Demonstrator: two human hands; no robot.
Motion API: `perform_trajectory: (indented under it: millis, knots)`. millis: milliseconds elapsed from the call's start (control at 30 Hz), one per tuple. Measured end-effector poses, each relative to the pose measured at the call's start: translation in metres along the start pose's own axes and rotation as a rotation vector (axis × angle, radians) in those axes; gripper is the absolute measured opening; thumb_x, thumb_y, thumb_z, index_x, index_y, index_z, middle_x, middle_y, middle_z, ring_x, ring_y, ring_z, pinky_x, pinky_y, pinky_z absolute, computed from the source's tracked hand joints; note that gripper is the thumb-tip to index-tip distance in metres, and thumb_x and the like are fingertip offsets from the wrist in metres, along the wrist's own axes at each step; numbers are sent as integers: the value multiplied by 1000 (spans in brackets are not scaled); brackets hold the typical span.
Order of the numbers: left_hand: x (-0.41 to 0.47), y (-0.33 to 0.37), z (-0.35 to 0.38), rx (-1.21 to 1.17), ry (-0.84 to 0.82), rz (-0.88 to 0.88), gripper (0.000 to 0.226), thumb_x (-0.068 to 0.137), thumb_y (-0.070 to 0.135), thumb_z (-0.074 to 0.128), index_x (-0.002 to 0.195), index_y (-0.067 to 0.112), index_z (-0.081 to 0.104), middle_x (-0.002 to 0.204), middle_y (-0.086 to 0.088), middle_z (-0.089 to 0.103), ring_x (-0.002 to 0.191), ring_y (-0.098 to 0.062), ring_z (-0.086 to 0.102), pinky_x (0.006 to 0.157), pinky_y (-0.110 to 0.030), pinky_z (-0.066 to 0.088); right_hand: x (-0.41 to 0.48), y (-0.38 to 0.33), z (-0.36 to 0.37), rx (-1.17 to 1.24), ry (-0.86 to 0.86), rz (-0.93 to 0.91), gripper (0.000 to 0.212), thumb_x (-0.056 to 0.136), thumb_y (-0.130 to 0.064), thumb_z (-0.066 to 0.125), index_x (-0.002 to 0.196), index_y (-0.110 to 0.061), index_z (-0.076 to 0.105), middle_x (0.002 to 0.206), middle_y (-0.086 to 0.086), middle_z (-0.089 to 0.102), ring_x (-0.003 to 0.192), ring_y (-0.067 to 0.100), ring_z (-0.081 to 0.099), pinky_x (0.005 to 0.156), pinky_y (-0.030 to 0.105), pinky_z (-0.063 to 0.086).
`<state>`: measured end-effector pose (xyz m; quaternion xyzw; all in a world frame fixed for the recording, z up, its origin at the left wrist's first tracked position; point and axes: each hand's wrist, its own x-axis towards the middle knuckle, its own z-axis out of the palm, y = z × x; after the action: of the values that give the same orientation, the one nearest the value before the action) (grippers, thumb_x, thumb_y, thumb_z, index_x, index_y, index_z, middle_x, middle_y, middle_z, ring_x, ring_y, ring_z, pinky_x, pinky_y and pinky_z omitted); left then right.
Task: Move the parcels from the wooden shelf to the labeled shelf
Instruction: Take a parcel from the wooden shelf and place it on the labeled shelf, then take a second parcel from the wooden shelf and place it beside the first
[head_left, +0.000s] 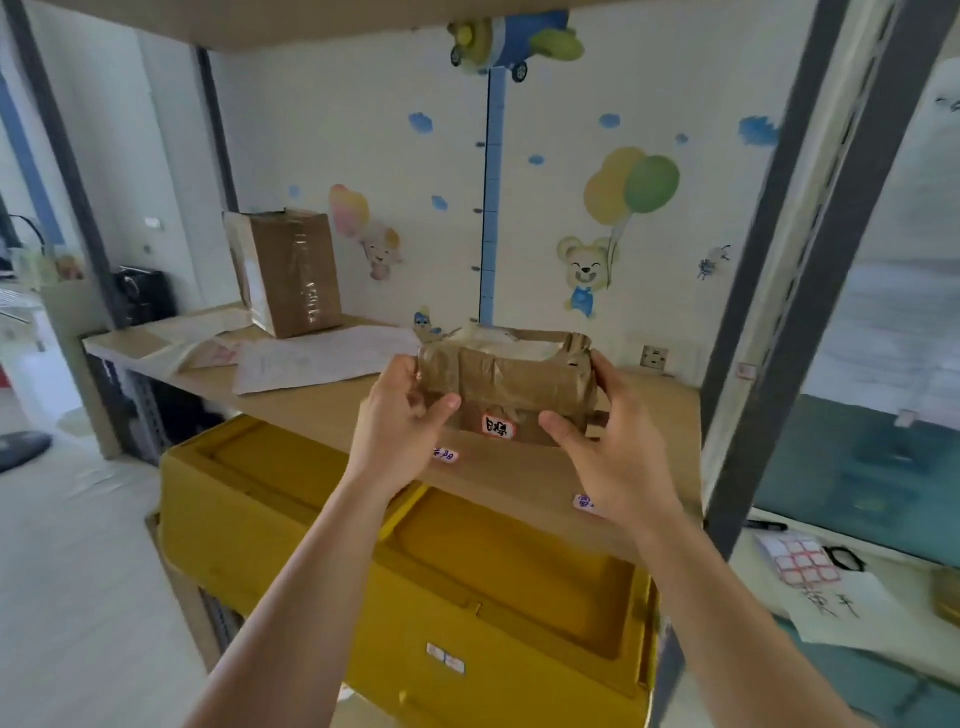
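A small brown taped cardboard parcel (506, 376) with a red-framed sticker on its front rests on the shelf board (332, 410), just behind the front edge. My left hand (402, 415) grips its left end and my right hand (610, 447) grips its right end. Small white labels (445, 455) are stuck along the board's front edge. A taller brown parcel (291, 273) stands upright at the back left of the same board. White flat mail bags (317, 356) lie between the two parcels.
Grey metal uprights (810, 249) frame the shelf on the right, and another board runs overhead. A yellow lidded crate (395, 566) sits on the level below. A table with papers (826, 592) stands at the right. The wall behind carries cartoon stickers.
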<state>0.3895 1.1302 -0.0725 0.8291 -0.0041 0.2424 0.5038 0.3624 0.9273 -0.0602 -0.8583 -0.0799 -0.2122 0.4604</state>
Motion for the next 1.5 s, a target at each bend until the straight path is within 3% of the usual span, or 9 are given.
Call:
perform_trajectory:
  millis: [100,167,533,700,800,933,1200,1367,1500]
  knots:
    - [26,-13,4,73,-53,-12,24,96,20,72,115,17,58,101,4,68,84,-13,65,73,-32,53,13,4,19,-47,-3,98,76,91,-29,74,156,-22,33,147,-3,58,123,23,65,97,32,52]
    - [38,-20,3,111,-77,-25,26,97,17,71,119,14,57,107,0,68,96,-21,66,79,-35,51,20,5,35,-86,-47,154,79,93,-28,72,158,-19,27,153,2,53,134,28,58,107,39,47]
    - [59,-48,0,103,-130,-80,53,97,19,70,143,10,46,140,-14,65,132,-35,61,100,-44,50,45,13,70,-219,-79,159,85,95,-32,68,162,-17,18,158,9,48,145,31,44,114,42,38]
    - [20,-29,-13,9,85,127,68,97,30,71,155,17,41,155,-4,53,145,-23,49,116,-53,42,17,-1,36,-193,20,-22,95,91,-40,72,163,-25,12,167,0,32,146,24,45,115,45,39]
    - [-14,7,-10,-170,74,336,57,98,34,67,150,16,50,150,7,57,143,-12,52,114,-51,46,-17,-15,-6,-105,77,-167,87,88,-48,70,160,-31,24,162,-11,39,141,9,47,111,42,46]
    - [-65,77,21,-366,-65,558,57,98,30,59,150,7,49,153,-2,57,146,-15,50,115,-48,45,-66,-14,-78,5,172,-267,83,85,-55,67,157,-30,35,159,-18,42,142,0,44,109,37,48]
    - [-214,222,137,-689,-414,747,62,102,32,52,153,-1,41,159,-14,49,151,-26,44,116,-59,40,-200,25,-278,-153,432,-252,89,90,-66,53,162,-22,25,168,-11,29,154,1,26,122,48,32]
    - [-344,312,217,-874,-611,796,56,103,42,52,152,18,41,159,6,48,151,-12,43,118,-50,40,-327,46,-417,-239,612,-194,91,91,-63,56,161,-12,27,167,-3,35,154,17,33,120,54,32]
    - [-442,385,270,-1014,-795,860,54,100,26,50,152,22,39,160,6,47,152,-13,42,118,-49,40,-421,50,-506,-291,720,-174,78,94,-43,63,157,-11,28,155,-32,43,147,-1,40,118,34,35]
